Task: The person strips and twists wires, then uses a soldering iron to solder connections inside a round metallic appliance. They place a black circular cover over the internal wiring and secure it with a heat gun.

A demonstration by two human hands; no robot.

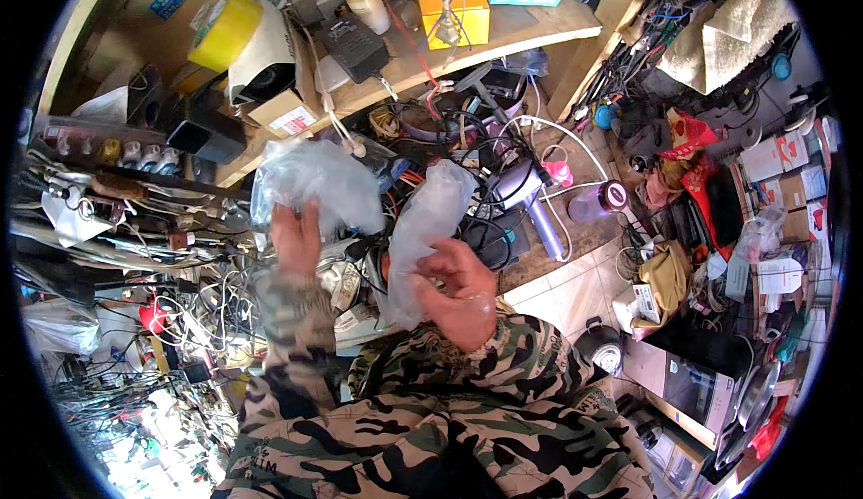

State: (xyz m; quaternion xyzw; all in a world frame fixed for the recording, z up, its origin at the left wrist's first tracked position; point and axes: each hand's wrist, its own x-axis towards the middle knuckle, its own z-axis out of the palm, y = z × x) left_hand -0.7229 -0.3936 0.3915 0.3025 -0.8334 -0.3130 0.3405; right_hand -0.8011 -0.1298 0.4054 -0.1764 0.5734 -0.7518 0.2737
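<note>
Right grip point(458, 297) closed on cloudy bag point(431, 216), long axis slanting away rightward; left grip point(296, 240) at second bag point(328, 184), closure unclear.

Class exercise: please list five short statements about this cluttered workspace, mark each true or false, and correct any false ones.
1. The right hand holds translucent plastic. True.
2. The left hand lies on the tiled floor. False: it is at a second piece of crumpled plastic.
3. The orange-yellow box is on the person's lap. False: it sits on the wooden shelf.
4. A lidded purple jar is right of the hair dryer. True.
5. The sleeves are plain blue. False: they are camouflage-patterned.
</note>
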